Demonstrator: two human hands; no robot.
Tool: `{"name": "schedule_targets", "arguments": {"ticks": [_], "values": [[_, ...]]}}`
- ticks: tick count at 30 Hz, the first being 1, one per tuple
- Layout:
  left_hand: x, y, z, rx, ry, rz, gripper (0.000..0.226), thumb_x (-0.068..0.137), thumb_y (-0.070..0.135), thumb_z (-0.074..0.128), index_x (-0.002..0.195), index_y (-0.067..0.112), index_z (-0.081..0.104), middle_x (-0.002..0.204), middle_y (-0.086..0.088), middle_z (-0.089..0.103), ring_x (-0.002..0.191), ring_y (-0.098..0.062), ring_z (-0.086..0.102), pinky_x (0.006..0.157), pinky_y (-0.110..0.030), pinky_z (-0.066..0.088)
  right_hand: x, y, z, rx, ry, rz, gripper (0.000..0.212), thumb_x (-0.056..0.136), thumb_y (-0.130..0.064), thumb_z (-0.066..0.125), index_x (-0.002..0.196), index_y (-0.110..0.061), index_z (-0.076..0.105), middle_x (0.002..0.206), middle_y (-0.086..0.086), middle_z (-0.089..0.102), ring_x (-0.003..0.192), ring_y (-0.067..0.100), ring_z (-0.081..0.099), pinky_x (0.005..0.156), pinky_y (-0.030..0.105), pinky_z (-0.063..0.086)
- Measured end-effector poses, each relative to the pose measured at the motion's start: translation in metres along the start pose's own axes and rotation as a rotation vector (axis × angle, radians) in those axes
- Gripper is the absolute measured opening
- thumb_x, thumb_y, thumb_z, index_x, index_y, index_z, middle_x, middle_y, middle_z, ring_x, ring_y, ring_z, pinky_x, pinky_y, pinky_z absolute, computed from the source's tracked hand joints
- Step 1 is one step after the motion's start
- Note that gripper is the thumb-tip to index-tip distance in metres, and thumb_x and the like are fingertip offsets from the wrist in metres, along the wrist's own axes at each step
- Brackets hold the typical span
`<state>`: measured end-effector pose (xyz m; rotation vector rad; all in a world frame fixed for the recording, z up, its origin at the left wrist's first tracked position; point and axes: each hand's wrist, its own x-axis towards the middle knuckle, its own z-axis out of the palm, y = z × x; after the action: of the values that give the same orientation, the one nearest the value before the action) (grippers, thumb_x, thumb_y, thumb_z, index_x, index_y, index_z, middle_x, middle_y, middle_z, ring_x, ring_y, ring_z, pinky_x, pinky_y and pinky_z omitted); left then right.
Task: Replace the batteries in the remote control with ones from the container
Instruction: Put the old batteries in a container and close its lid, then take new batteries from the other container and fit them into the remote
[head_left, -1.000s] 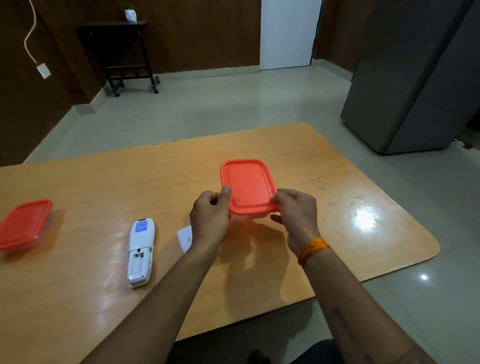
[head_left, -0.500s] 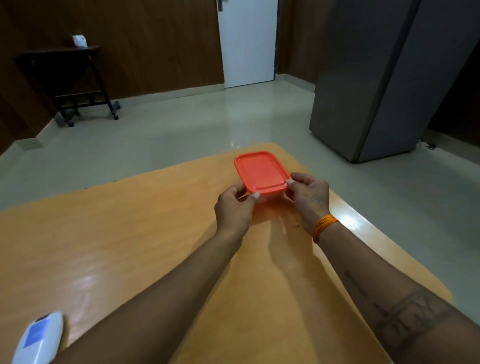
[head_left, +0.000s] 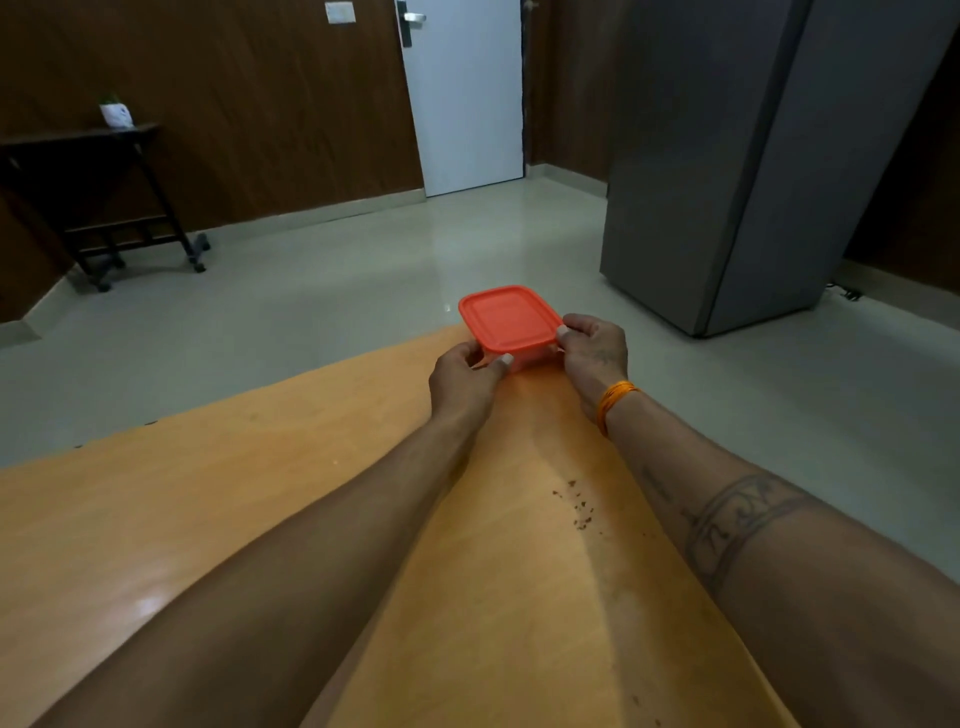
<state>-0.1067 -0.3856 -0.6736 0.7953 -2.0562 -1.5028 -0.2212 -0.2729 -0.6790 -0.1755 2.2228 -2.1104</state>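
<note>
Wooden table (head_left: 156, 519), one container (head_left: 511, 325), two hands gripping

I have one view only, from the head camera, wide-angle, looking forward and down along both forearms. The table (head_left: 156, 519) fills the lower half of the frame; its far end sits near the centre. Floor, a white door (head_left: 467, 104) at top centre and a grey cabinet (head_left: 727, 156) at upper right lie beyond.

Both arms stretched forward; left hand (head_left: 464, 375) and right hand (head_left: 594, 349) pinching with curled fingers (head_left: 503, 361), thumbs up.
</note>
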Motion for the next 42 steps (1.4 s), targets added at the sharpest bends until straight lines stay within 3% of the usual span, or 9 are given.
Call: {"name": "schedule_targets", "arguments": {"ticks": [3, 9, 12, 16, 19, 22, 26, 36, 42], "values": [[0.009, -0.006, 0.003, -0.006, -0.012, 0.008, 0.075, 0.07, 0.051, 0.075, 0.137, 0.018, 0.068, 0.128, 0.001, 0.075, 0.115, -0.021, 0.071, 0.105, -0.046, 0.056, 0.006, 0.0, 0.0, -0.004, -0.014, -0.004, 0.025, 0.1, -0.012, 0.064, 0.122, -0.008, 0.075, 0.096, -0.007, 0.069, 0.11, 0.024, 0.069, 0.106, 0.043, 0.056], [-0.009, 0.002, -0.005, -0.004, -0.004, -0.045, 0.086, 0.083, 0.049, 0.08, 0.153, 0.01, 0.05, 0.147, -0.008, 0.062, 0.123, -0.026, 0.067, 0.108, -0.047, 0.053, -0.01, -0.003, -0.01, -0.048, -0.03, 0.031, 0.039, 0.097, -0.017, 0.068, 0.135, -0.012, 0.068, 0.131, 0.004, 0.07, 0.124, 0.021, 0.064, 0.113, 0.04, 0.05], [-0.03, 0.008, -0.019, -0.016, 0.007, -0.063, 0.095, 0.076, 0.059, 0.079, 0.154, 0.014, 0.048, 0.148, -0.007, 0.06, 0.124, -0.027, 0.066, 0.107, -0.048, 0.054, -0.035, -0.013, -0.023, -0.042, -0.013, 0.03, 0.039, 0.099, -0.014, 0.062, 0.138, -0.01, 0.065, 0.128, 0.002, 0.067, 0.127, 0.023, 0.061, 0.114, 0.041, 0.049], [-0.078, 0.025, -0.046, -0.098, 0.019, -0.046, 0.066, 0.087, 0.047, 0.077, 0.144, 0.02, 0.057, 0.136, -0.004, 0.065, 0.121, -0.022, 0.065, 0.101, -0.048, 0.058, -0.093, -0.033, -0.04, 0.067, -0.06, 0.037, 0.027, 0.102, -0.013, 0.061, 0.128, -0.012, 0.07, 0.111, -0.003, 0.07, 0.108, 0.018, 0.067, 0.098, 0.046, 0.06], [-0.123, 0.038, -0.07, -0.161, 0.028, -0.01, 0.035, 0.099, 0.03, 0.07, 0.131, 0.019, 0.065, 0.123, -0.003, 0.071, 0.111, -0.019, 0.07, 0.092, -0.041, 0.061, -0.153, -0.053, -0.049, 0.152, -0.135, 0.034, 0.014, 0.102, -0.012, 0.062, 0.107, -0.017, 0.074, 0.11, 0.006, 0.074, 0.107, 0.022, 0.071, 0.09, 0.044, 0.064], [-0.172, 0.047, -0.1, -0.194, 0.008, 0.0, 0.019, 0.102, 0.023, 0.065, 0.119, 0.018, 0.071, 0.112, -0.003, 0.075, 0.105, -0.022, 0.073, 0.088, -0.04, 0.061, -0.214, -0.069, -0.053, 0.212, -0.201, 0.054, 0.013, 0.103, -0.015, 0.061, 0.101, -0.016, 0.074, 0.103, 0.01, 0.077, 0.098, 0.022, 0.073, 0.083, 0.045, 0.064], [-0.236, 0.055, -0.146, -0.231, 0.018, -0.006, 0.017, 0.104, 0.018, 0.061, 0.115, 0.018, 0.074, 0.112, -0.003, 0.077, 0.103, -0.021, 0.074, 0.088, -0.041, 0.062, -0.288, -0.085, -0.053, 0.265, -0.268, 0.098, 0.018, 0.103, -0.02, 0.061, 0.101, -0.012, 0.077, 0.091, 0.006, 0.078, 0.089, 0.021, 0.073, 0.077, 0.044, 0.064], [-0.376, 0.044, -0.268, -0.295, 0.153, -0.005, 0.02, 0.104, 0.013, 0.057, 0.114, 0.011, 0.075, 0.108, -0.008, 0.079, 0.101, -0.025, 0.075, 0.085, -0.043, 0.062, -0.454, -0.109, -0.022, 0.283, -0.472, 0.112, 0.021, 0.103, -0.024, 0.06, 0.101, -0.013, 0.078, 0.096, 0.012, 0.078, 0.095, 0.03, 0.075, 0.079, 0.044, 0.064], [-0.433, 0.025, -0.345, -0.311, 0.275, -0.013, 0.019, 0.103, 0.01, 0.058, 0.111, 0.008, 0.076, 0.107, -0.011, 0.079, 0.094, -0.024, 0.075, 0.079, -0.037, 0.061, -0.532, -0.111, 0.021, 0.255, -0.603, 0.103, 0.02, 0.102, -0.022, 0.062, 0.097, -0.011, 0.078, 0.092, 0.015, 0.078, 0.082, 0.02, 0.075, 0.072, 0.038, 0.063]]}}
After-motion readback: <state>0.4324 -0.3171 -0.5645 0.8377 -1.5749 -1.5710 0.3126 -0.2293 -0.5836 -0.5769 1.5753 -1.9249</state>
